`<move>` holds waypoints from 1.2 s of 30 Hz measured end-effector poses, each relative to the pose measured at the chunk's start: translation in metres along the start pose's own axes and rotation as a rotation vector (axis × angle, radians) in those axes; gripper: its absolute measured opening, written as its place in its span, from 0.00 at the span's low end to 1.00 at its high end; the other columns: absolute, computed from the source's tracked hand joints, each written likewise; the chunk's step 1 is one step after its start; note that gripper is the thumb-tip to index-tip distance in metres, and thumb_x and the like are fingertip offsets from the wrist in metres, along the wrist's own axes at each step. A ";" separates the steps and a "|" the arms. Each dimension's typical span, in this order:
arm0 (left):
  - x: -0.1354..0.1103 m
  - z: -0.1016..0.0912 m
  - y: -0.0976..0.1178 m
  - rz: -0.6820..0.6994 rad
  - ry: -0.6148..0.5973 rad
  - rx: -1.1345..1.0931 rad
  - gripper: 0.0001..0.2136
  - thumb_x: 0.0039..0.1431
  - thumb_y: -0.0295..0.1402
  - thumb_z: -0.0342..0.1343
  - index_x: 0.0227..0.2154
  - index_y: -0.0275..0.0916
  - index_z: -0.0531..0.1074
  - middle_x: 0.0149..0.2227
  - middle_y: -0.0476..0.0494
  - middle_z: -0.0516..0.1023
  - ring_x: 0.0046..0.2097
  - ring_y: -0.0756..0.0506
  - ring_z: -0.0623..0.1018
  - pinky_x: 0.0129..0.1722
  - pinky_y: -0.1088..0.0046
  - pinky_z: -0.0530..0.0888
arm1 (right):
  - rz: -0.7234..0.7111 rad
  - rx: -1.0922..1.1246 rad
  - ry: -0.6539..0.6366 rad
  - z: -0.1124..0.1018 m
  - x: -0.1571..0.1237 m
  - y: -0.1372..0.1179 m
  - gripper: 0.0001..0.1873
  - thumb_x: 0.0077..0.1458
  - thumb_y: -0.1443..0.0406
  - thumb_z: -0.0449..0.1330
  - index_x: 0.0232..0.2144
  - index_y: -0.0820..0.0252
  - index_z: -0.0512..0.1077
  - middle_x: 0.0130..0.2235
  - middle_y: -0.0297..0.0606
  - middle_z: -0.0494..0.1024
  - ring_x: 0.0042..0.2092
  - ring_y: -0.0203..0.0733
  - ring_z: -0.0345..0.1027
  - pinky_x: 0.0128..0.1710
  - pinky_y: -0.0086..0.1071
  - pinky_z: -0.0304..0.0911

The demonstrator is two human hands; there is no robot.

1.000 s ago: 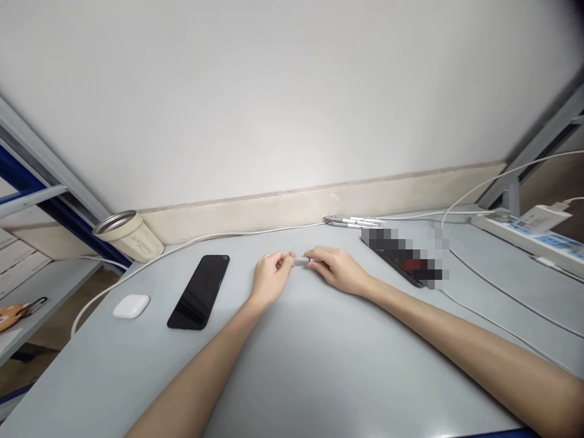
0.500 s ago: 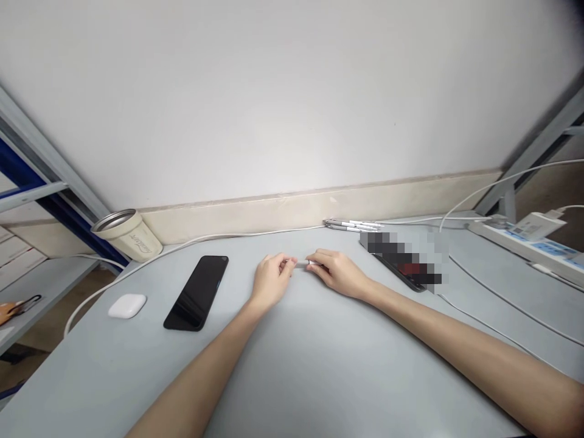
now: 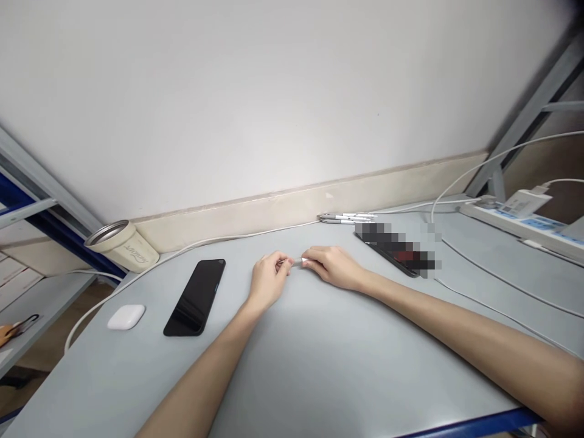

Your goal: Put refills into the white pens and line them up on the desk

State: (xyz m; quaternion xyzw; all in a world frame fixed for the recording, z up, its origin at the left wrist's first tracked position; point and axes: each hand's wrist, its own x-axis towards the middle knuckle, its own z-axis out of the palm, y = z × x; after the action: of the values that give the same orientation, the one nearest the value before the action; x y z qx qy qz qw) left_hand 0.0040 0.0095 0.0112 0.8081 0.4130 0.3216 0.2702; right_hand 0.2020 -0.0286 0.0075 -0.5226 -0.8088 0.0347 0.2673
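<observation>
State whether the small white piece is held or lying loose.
Held: the small white piece is pinched between the left hand and the right hand at the fingertips. Its kind is unclear.

The person's left forearm (image 3: 201, 371) and right forearm (image 3: 460, 328) were slender and smooth, bare as far as the view reached, and each tapered evenly into a narrow wrist. The left hand (image 3: 269, 281) and right hand (image 3: 335, 269) were bare too, with slim, rounded backs and thin fingers (image 3: 279, 261). The fingernails were too small to make out clearly.
</observation>
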 end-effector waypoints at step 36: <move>-0.005 -0.007 -0.006 0.091 0.239 0.485 0.12 0.59 0.34 0.51 0.46 0.42 0.65 0.49 0.42 0.69 0.50 0.40 0.65 0.45 0.62 0.63 | 0.042 -0.412 -0.198 -0.024 0.090 0.046 0.15 0.62 0.62 0.49 0.44 0.62 0.72 0.44 0.46 0.72 0.47 0.45 0.65 0.44 0.34 0.57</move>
State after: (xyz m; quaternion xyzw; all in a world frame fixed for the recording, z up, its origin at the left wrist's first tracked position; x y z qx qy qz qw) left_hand -0.0067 0.0102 0.0103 0.8232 0.4704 0.3180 0.0033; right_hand 0.2233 0.0643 0.0483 -0.5770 -0.8100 -0.0744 0.0736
